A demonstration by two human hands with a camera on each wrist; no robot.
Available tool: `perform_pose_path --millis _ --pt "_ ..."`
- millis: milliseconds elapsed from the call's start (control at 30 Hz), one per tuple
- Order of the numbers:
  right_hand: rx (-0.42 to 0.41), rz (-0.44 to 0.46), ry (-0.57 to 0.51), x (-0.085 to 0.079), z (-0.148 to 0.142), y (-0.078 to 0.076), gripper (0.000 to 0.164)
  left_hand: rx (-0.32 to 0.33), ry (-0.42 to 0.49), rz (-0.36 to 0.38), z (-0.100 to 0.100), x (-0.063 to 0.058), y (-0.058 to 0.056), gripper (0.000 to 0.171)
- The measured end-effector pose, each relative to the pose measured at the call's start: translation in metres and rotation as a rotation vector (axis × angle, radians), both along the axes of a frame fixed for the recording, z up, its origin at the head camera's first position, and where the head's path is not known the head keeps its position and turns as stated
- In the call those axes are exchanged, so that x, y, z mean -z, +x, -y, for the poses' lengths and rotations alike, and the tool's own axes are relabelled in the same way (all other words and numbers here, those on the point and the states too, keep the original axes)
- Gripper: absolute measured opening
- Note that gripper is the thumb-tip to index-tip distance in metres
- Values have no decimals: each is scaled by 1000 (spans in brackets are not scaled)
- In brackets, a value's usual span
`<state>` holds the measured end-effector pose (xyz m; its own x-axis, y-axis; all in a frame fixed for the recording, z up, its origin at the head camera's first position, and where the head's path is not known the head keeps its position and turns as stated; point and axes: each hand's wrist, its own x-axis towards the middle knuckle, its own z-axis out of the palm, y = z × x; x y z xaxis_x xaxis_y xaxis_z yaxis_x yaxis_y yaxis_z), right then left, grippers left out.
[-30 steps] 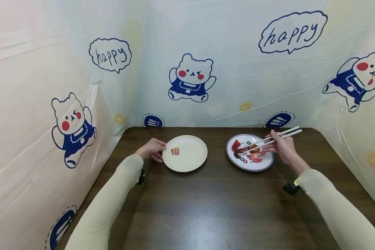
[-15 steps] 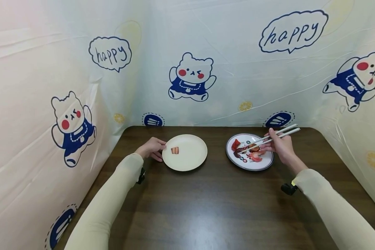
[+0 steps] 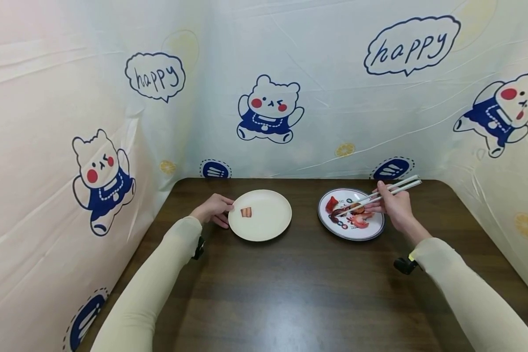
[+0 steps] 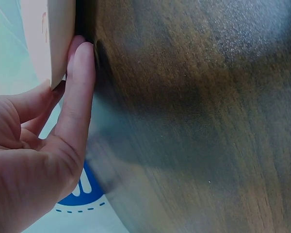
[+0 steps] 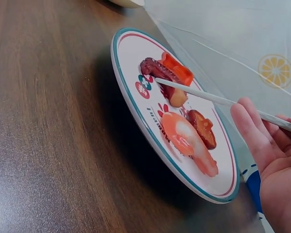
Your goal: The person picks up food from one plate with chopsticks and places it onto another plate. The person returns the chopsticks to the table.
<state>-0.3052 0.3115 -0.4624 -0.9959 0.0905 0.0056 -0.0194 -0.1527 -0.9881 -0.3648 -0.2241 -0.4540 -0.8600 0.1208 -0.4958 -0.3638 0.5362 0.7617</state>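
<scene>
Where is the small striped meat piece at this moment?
In the head view, the striped meat piece lies on the cream plate, left of its centre, toward the rim that the left hand holds.

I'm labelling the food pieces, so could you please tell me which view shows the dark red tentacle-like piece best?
The right wrist view: the tentacle-like piece appears large, though a chopstick crosses it. The head view shows it small; the left wrist view, not at all.

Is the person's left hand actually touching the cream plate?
Touching. In the left wrist view, the left hand pinches the rim of the cream plate.
</scene>
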Motion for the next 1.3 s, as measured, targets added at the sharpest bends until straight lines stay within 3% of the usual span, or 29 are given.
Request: perform_pose_path --millis 433,733,1000,1300 --pt "-20 42 -85 0 -4 -1 46 9 4 -10 0 -1 1 42" --pt "-87 104 -180 -4 -13 -4 39 7 4 -12 0 -1 1 40" --pt "-159 161 -203 -8 -18 -8 37 7 7 -17 -1 -2 3 39" --pt "-272 165 -223 -12 -22 -9 36 0 6 -9 0 1 1 40"
